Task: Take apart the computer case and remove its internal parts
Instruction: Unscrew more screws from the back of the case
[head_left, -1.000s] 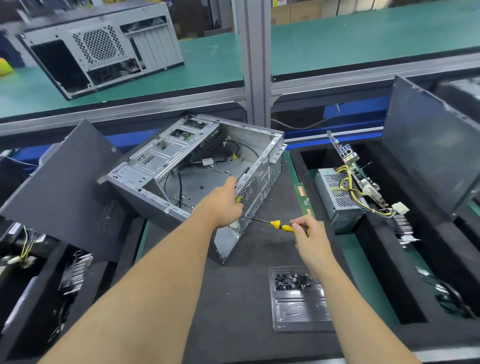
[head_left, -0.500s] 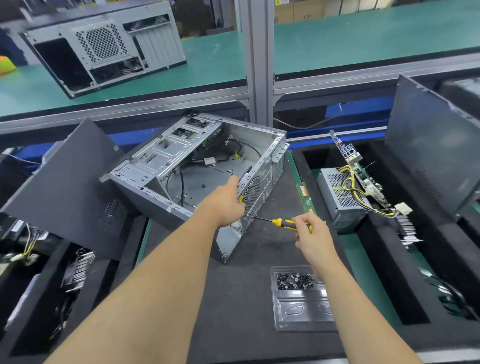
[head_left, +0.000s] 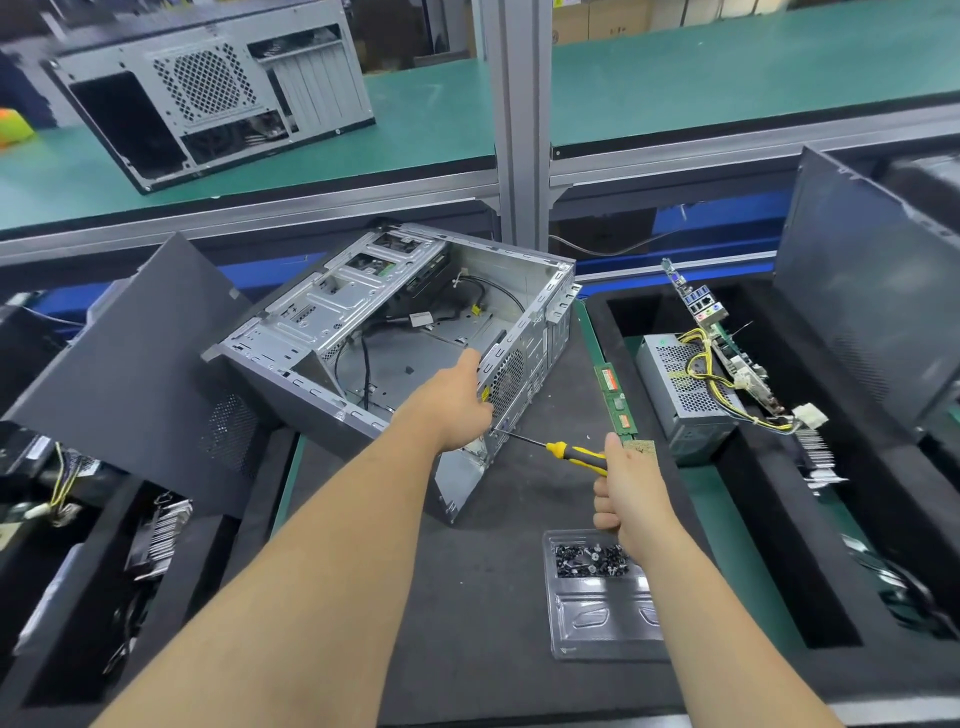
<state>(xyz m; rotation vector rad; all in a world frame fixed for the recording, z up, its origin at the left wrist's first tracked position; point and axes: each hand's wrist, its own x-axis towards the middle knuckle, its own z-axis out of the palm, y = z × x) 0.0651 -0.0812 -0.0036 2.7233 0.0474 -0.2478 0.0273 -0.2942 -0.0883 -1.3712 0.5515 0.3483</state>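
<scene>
The open computer case sits at the centre of the frame on a dark mat, tilted, its empty interior with loose black cables facing the camera. The left hand grips the case's near right edge, fingers curled over the rim beside the vent grille. The right hand, lower right of centre, holds a yellow-handled screwdriver in closed fingers; its tip meets the case's rear panel just below the left hand. A clear tray holding dark screws lies below the right hand. A power supply with yellow wires sits in the right bin.
</scene>
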